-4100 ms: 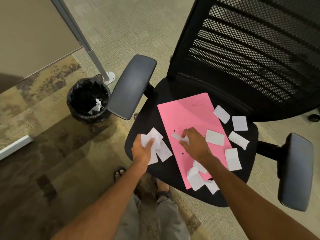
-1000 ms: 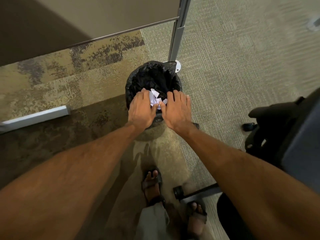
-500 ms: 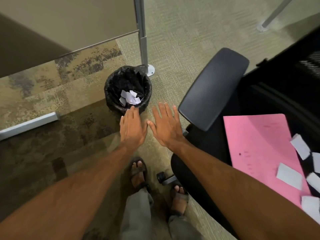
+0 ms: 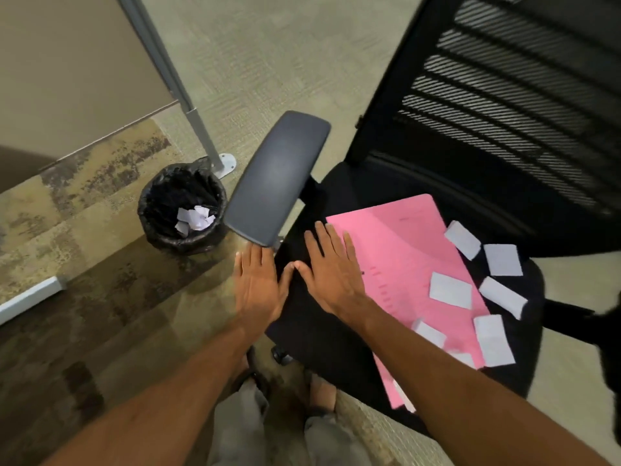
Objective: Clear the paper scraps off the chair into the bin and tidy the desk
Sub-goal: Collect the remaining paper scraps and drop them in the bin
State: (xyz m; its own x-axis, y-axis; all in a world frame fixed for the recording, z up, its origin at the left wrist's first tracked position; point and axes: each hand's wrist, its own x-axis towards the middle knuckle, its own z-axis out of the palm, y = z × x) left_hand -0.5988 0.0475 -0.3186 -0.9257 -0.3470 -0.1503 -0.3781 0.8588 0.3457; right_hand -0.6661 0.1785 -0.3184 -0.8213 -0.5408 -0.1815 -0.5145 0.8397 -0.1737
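A black office chair (image 4: 319, 331) carries a pink folder (image 4: 396, 264) on its seat. Several white paper scraps (image 4: 450, 290) lie on the folder and on the seat to its right. A round bin with a black liner (image 4: 151, 210) stands on the carpet left of the chair, with crumpled white scraps (image 4: 195, 218) inside. My left hand (image 4: 258, 287) hovers flat and empty just below the chair's left armrest (image 4: 279, 176). My right hand (image 4: 332, 270) is flat with fingers spread over the seat's left part, its fingertips at the folder's left edge, holding nothing.
A grey partition post with a metal foot (image 4: 225, 163) stands behind the bin. A beige panel (image 4: 67, 62) fills the upper left. The chair's mesh back (image 4: 504, 95) rises at the upper right. My legs and sandalled feet (image 4: 322, 391) are by the seat's front.
Both hands dropped the scraps into the bin, then moved right, empty, from the bin to the chair seat. The view swung back to the chair.
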